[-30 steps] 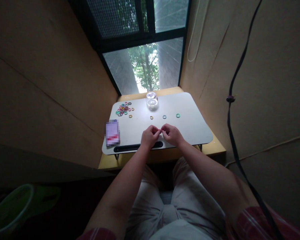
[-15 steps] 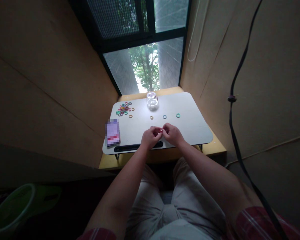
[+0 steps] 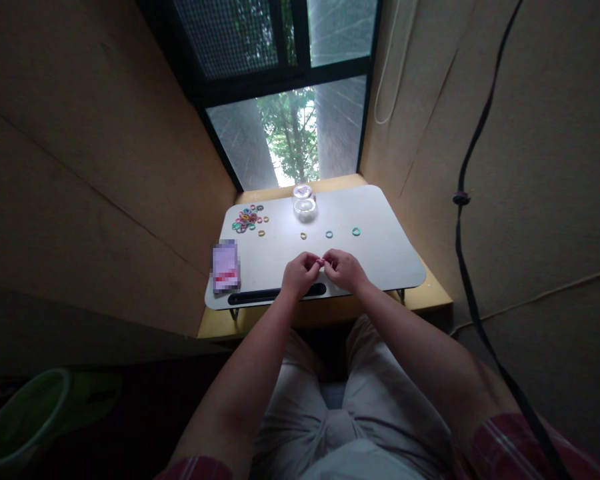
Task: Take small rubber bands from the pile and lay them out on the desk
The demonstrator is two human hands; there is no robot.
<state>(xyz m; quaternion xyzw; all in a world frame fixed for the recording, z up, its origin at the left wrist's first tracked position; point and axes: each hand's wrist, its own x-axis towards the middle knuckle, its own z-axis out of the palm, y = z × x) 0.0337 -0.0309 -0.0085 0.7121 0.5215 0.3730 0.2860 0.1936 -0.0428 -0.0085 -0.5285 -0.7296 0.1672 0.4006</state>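
My left hand (image 3: 301, 272) and my right hand (image 3: 344, 268) meet over the front middle of a small white table (image 3: 380, 260). Both are closed, fingertips pinching a small pink hair tie (image 3: 321, 261), mostly covered by the fingers. Beyond them lie single hair ties in a loose row: an orange-yellow one (image 3: 303, 236), a blue one (image 3: 329, 235) and a green one (image 3: 356, 232). Farther left, another orange one (image 3: 261, 233) rests beside a pile of mixed-colour hair ties (image 3: 247, 219).
A clear round jar (image 3: 305, 208) stands at the table's back, near the window. On the left lies a blurred purple packet (image 3: 225, 265). A dark slot (image 3: 260, 295) runs along the front edge. Walls close in on both sides; a black cord (image 3: 463, 253) hangs at right.
My fingertips have shifted slightly around the pink hair tie, and a bit more of it shows between them. The hair ties on the table and the jar stay put.
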